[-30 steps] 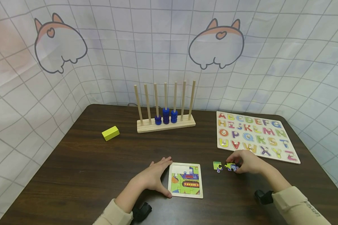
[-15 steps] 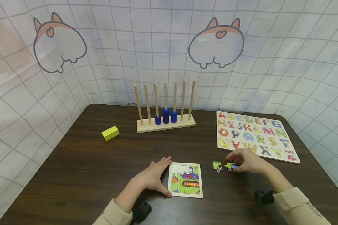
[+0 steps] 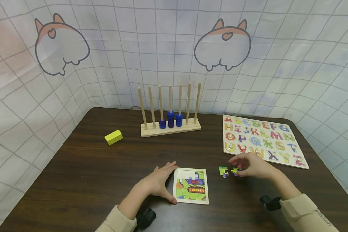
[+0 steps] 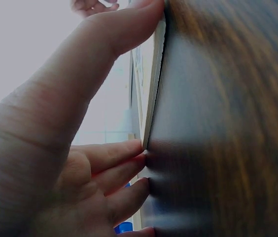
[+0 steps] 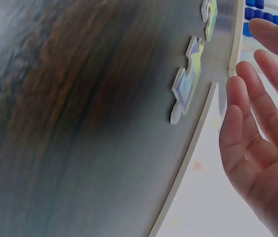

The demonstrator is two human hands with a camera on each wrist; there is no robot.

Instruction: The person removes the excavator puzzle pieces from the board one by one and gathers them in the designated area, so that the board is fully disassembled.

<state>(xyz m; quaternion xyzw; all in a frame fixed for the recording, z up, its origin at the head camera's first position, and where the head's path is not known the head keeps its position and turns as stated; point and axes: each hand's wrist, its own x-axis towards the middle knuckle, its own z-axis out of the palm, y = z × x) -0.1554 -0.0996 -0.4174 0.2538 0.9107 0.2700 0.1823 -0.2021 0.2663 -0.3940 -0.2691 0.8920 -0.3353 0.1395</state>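
In the head view my left hand (image 3: pixel 156 182) spans the left side of a square jigsaw tray (image 3: pixel 191 202). Its thumb rests at the near corner and its straight index finger touches the far corner; the left wrist view has these fingers (image 4: pixel 114 157) along the wooden edge. A partly filled digger picture lies in the tray, with a pale gap at upper left. My right hand (image 3: pixel 253 166) hovers over one loose jigsaw piece (image 3: pixel 236 170), partly hiding it. From the right wrist view, this piece lies flat, apart from the loosely bent fingers. Another jigsaw piece (image 3: pixel 224 171) lies just left.
An alphabet peg board (image 3: pixel 265 141) lies behind my right hand. At the back stands a wooden peg rack (image 3: pixel 171 130) with blue and purple beads on its middle pegs. A yellow block (image 3: pixel 113 137) sits on the left of the dark table (image 3: pixel 84 180).
My right hand has shifted a little to the left over the loose piece, and its fingertips have moved off the piece. The left hand and tray have stayed where they were.
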